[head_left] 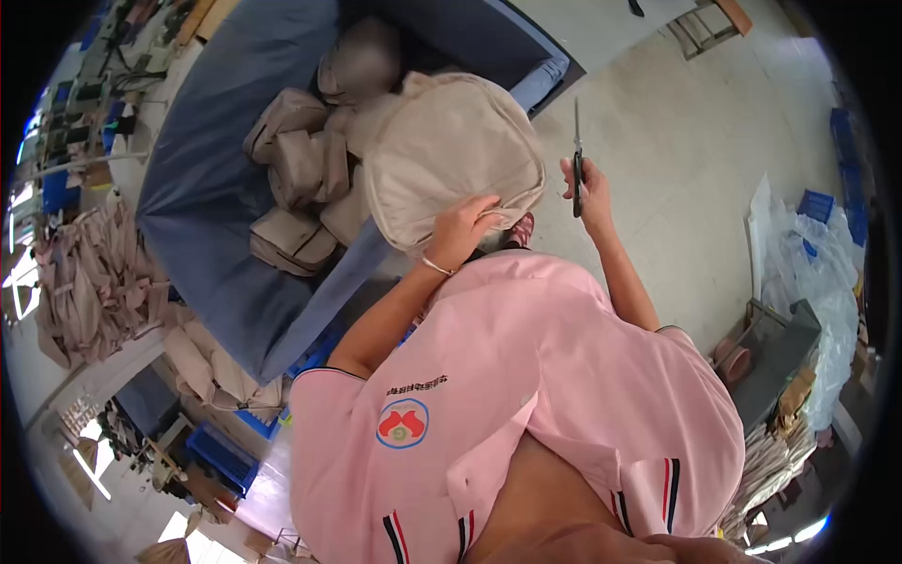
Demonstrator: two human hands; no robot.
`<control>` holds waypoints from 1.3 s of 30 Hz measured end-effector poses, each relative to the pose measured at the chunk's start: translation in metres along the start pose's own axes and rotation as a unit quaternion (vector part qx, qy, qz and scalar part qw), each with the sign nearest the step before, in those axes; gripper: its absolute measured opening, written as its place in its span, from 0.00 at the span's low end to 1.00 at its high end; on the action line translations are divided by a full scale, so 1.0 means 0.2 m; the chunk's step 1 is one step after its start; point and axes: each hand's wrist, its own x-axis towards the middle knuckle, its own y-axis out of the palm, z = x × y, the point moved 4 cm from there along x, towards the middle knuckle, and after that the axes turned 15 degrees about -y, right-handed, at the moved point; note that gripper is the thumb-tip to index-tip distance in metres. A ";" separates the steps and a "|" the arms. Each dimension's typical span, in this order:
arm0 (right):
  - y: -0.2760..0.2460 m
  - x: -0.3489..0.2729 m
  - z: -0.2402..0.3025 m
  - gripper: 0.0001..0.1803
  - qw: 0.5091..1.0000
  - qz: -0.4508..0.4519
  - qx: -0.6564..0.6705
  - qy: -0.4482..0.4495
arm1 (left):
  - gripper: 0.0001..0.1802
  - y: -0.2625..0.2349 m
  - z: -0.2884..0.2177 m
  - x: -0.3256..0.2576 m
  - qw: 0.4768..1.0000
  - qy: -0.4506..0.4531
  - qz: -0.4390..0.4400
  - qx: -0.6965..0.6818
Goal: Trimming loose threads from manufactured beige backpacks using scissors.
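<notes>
- Inside the blue fabric bin (207, 188), between left and right edges: heaped boxy beige pouches (299, 167).
- Across its right edge, just beyond the left hand (458, 230): round beige bag (451, 150), gripped at its near rim.
- Right of the bin, gripped in the right hand (594, 195): black-handled scissors (578, 169), pointing away.

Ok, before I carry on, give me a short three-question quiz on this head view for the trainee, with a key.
1. Which hand holds the black-handled scissors?
2. True or false: the left hand is at the edge of the round beige fabric bag.
3. Where do the smaller beige pouches lie?
A) On the bare floor
B) In the blue fabric-lined bin
C) On a stool

Key:
1. The right hand.
2. True.
3. B.
</notes>
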 end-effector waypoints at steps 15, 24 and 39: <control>0.18 0.01 0.05 0.12 0.989 0.076 0.090 -0.093 | 0.15 -0.06 0.02 -0.08 0.994 -0.007 -0.100 0.047; 0.30 0.14 0.18 0.26 0.980 0.188 0.023 -0.053 | 0.10 -0.77 0.21 -0.65 0.798 -0.085 -0.576 -0.156; 0.86 0.24 0.26 0.12 0.863 0.469 0.035 -0.182 | 0.11 -0.57 0.04 -2.50 0.325 -0.223 -0.919 -0.018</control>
